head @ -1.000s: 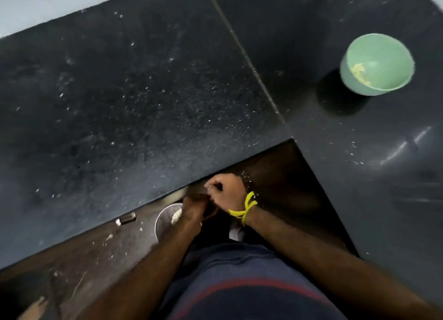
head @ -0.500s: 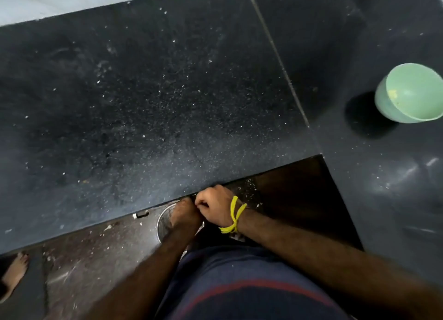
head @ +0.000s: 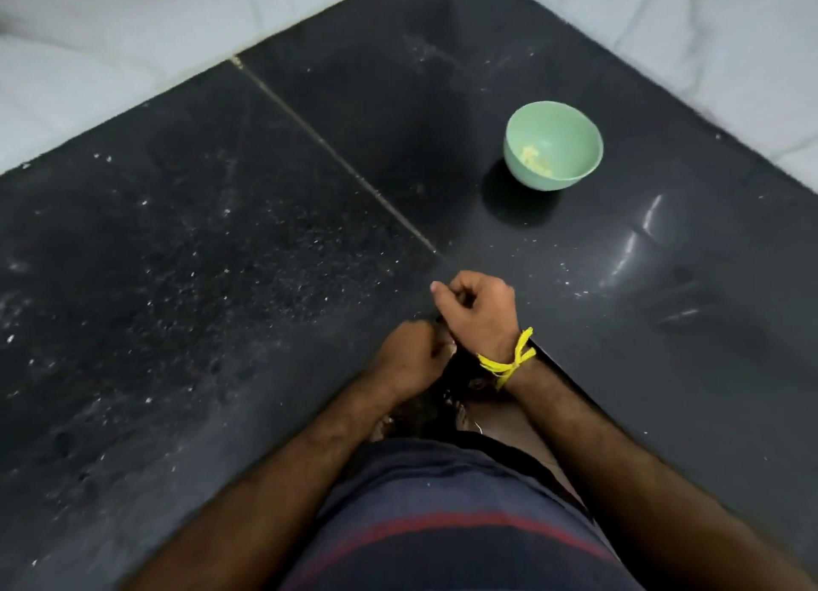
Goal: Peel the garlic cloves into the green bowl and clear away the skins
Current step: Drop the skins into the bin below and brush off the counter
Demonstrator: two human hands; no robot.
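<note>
The green bowl (head: 526, 177) stands on the black counter (head: 221, 281), far right of the middle, with a few pale yellow peeled garlic pieces (head: 534, 157) inside. My right hand (head: 480, 314), with a yellow thread at its wrist, is curled into a fist at the counter's inner corner; nothing shows in it. Just below and to the left, my left hand (head: 409, 362) has its fingers curled toward the right hand. What it holds is hidden. The two hands nearly touch.
White specks and skin crumbs are scattered over the left slab and near the corner (head: 571, 281). A seam (head: 336, 157) runs diagonally across the counter. A white tiled wall (head: 133, 37) borders the far edges. My dark shirt fills the bottom.
The view has tilted up and the steel bin on the floor is out of sight. Both hands have risen from over the bin to the counter's corner, and the bowl now sits nearer the middle.
</note>
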